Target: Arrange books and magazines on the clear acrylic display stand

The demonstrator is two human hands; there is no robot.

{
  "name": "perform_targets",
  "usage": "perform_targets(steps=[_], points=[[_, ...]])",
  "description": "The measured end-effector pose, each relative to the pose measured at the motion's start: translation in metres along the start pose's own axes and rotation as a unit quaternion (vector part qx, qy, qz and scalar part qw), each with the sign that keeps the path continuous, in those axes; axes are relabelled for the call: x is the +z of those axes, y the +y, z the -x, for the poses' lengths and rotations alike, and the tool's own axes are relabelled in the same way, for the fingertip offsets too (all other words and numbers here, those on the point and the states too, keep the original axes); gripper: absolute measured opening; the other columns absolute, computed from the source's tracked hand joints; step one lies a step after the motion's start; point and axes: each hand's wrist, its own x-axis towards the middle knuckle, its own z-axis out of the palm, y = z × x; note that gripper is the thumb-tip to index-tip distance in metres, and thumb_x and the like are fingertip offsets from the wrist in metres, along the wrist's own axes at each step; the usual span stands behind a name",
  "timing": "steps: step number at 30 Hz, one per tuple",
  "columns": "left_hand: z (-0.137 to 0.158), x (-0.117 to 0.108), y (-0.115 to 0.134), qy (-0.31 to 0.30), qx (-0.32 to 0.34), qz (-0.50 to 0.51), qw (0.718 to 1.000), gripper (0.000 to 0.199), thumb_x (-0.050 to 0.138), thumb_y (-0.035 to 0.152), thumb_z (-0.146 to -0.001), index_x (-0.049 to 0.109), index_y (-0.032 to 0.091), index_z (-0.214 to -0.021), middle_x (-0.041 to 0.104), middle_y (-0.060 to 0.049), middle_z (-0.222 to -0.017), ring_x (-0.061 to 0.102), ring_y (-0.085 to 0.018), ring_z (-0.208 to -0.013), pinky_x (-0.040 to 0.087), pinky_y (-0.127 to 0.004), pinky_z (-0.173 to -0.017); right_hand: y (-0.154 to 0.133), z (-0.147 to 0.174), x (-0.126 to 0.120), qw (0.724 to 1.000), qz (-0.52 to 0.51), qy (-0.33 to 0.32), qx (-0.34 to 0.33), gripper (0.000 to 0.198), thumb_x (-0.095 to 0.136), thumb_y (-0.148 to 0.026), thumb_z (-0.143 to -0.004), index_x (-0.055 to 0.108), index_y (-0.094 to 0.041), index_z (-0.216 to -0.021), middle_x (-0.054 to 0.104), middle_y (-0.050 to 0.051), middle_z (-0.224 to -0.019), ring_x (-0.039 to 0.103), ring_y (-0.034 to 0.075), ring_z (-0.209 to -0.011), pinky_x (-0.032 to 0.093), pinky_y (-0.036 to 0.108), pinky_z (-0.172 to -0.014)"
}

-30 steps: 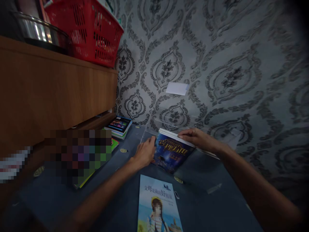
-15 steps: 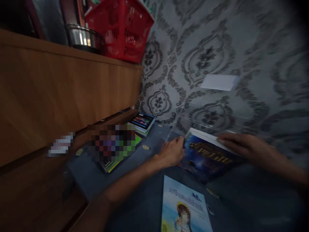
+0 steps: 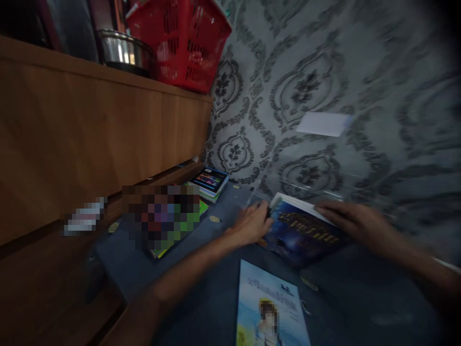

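A dark blue book [image 3: 304,235] with gold lettering stands tilted near the wall. My left hand [image 3: 254,223] has its fingers closed on the book's left edge. Along the top edge of the same book lies my right hand [image 3: 347,221], gripping it with the thumb side hidden. Behind the book, a clear plastic holder [image 3: 313,185] shows faintly; whether the book is inside it I cannot tell. Nearer to me, a light blue book [image 3: 266,307] with a figure on its cover lies flat on the dark table.
On the dark table [image 3: 187,269] at left sits a stack of books [image 3: 176,221], partly blurred out, with a smaller stack [image 3: 209,181] behind it. A wooden cabinet [image 3: 108,125] rises at left, bearing a metal pot [image 3: 126,50] and a red basket [image 3: 183,43]. Patterned wall stands behind.
The view has shifted slightly, so things sit a little farther left. Both hands stay on the dark blue book, which has hardly moved against the table.
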Motion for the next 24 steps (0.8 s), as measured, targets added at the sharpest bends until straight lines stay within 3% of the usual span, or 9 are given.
perform_targets(steps=[4,8,12,14,20,24], points=[[-0.001,0.007,0.0,0.021,-0.003,0.011,1.0,0.016,0.05,0.022,-0.093,0.05,0.021,-0.109,0.062,-0.007,-0.114,0.059,-0.021,-0.103,0.048,-0.036,-0.093,-0.021,0.004,-0.011,0.995,-0.064,-0.074,0.014,0.034,0.048,-0.046,-0.084,0.071,-0.022,-0.076,0.077,0.01,-0.082,0.069,0.029,-0.074,0.052,0.037,-0.067],[-0.002,0.013,0.0,0.038,0.011,0.024,0.999,0.021,0.049,0.019,-0.092,0.05,0.022,-0.113,0.062,-0.007,-0.115,0.06,-0.021,-0.106,0.048,-0.035,-0.094,-0.022,0.007,-0.016,0.997,-0.057,-0.059,0.011,0.033,0.044,-0.044,-0.085,0.066,-0.022,-0.074,0.071,0.006,-0.071,0.064,0.024,-0.067,0.046,0.032,-0.062],[0.001,0.015,0.001,0.034,0.017,0.015,0.999,0.026,0.047,0.018,-0.093,0.049,0.021,-0.119,0.062,-0.008,-0.12,0.059,-0.022,-0.111,0.047,-0.035,-0.096,-0.017,0.01,-0.022,0.999,-0.036,0.008,0.027,0.033,0.041,-0.043,-0.088,0.063,-0.022,-0.076,0.069,0.007,-0.072,0.062,0.023,-0.068,0.044,0.032,-0.064],[0.002,0.015,0.003,0.026,0.011,0.004,1.0,0.024,0.046,0.019,-0.094,0.05,0.02,-0.118,0.062,-0.009,-0.119,0.06,-0.022,-0.11,0.047,-0.035,-0.095,-0.015,0.009,-0.025,0.998,-0.05,0.011,0.034,0.032,0.043,-0.044,-0.087,0.064,-0.021,-0.078,0.069,0.007,-0.073,0.062,0.023,-0.068,0.045,0.032,-0.064],[0.004,0.012,0.008,0.012,-0.011,-0.022,1.0,0.023,0.045,0.021,-0.096,0.05,0.021,-0.119,0.061,-0.009,-0.12,0.061,-0.023,-0.109,0.047,-0.035,-0.094,-0.015,0.0,-0.034,0.99,-0.057,-0.125,0.02,0.041,0.05,-0.056,-0.082,0.063,-0.02,-0.068,0.066,0.005,-0.066,0.058,0.022,-0.063,0.044,0.031,-0.058],[0.004,0.011,0.009,-0.001,-0.016,-0.035,0.999,0.026,0.044,0.022,-0.097,0.049,0.019,-0.123,0.06,-0.011,-0.122,0.061,-0.025,-0.109,0.049,-0.037,-0.093,-0.018,0.001,-0.053,0.997,-0.054,-0.019,0.053,0.044,0.051,-0.06,-0.081,0.065,-0.018,-0.076,0.065,0.006,-0.067,0.058,0.023,-0.064,0.045,0.031,-0.058]])
